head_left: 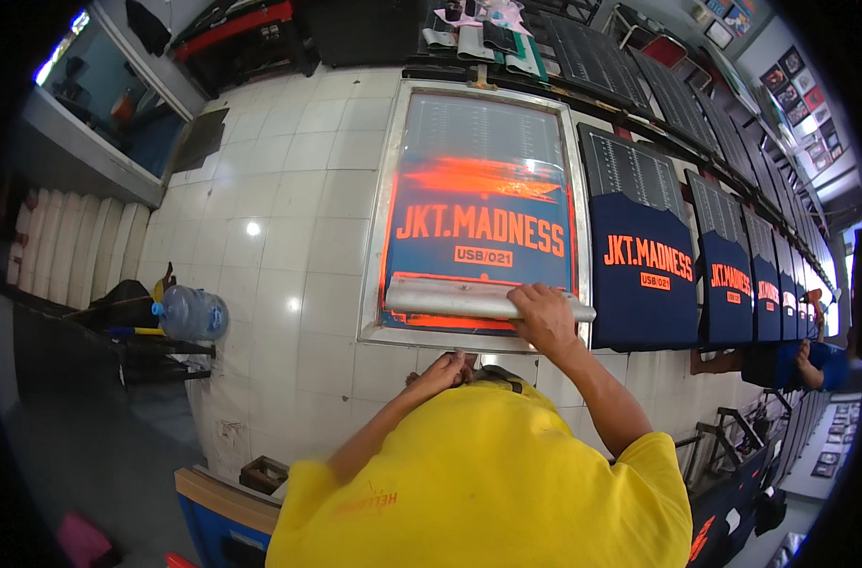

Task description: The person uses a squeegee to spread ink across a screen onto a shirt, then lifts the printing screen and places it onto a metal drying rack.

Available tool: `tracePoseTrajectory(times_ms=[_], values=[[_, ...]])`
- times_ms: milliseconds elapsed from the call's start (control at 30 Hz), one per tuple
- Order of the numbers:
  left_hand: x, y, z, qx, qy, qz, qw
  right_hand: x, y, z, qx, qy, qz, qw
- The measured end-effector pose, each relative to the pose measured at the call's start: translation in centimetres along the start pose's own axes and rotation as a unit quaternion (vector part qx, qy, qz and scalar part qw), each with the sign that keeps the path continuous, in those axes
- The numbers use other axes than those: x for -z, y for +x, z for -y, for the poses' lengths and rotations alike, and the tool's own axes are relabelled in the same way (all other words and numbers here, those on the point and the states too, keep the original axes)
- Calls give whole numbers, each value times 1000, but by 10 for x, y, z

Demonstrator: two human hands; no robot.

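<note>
Left hand (440,372): fingers partly hidden, cannot tell their grip. Right hand (546,320) grasps a long, silver metal squeegee (445,297) near its right end.

Orange lettering (479,228) marks the framed screen (382,218) and navy shirts (644,312).

Near the centre of the picture, a metal squeegee (450,298) is gripped by the right hand (545,317) and laid across the lower part of a printing screen (385,218) smeared with orange ink (478,180). The left hand (445,371) is held just below, at lower centre. At centre right, dark shirts (644,312) printed in orange are stretched over boards (630,161) in a row.
</note>
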State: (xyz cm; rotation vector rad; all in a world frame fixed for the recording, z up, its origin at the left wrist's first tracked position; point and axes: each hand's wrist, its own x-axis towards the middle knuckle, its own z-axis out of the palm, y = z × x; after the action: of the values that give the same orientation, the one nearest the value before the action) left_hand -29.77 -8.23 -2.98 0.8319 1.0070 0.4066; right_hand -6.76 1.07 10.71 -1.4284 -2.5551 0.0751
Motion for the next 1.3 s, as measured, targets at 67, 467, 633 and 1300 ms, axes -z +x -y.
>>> tracePoseTrajectory(times_ms=[67,467,633,1300], values=[[1,8,10,-16,6,-6,1000,9,15,-9,-12,11,-5,1000],[2,26,41,-158,50,-60,984,40,111,-68,-168,23,-21,985],[-5,4,5,-142,81,-74,984,31,125,-71,-205,-12,5,979],[4,-12,-24,-88,67,26,994,5,164,22,-198,-1,42,979]])
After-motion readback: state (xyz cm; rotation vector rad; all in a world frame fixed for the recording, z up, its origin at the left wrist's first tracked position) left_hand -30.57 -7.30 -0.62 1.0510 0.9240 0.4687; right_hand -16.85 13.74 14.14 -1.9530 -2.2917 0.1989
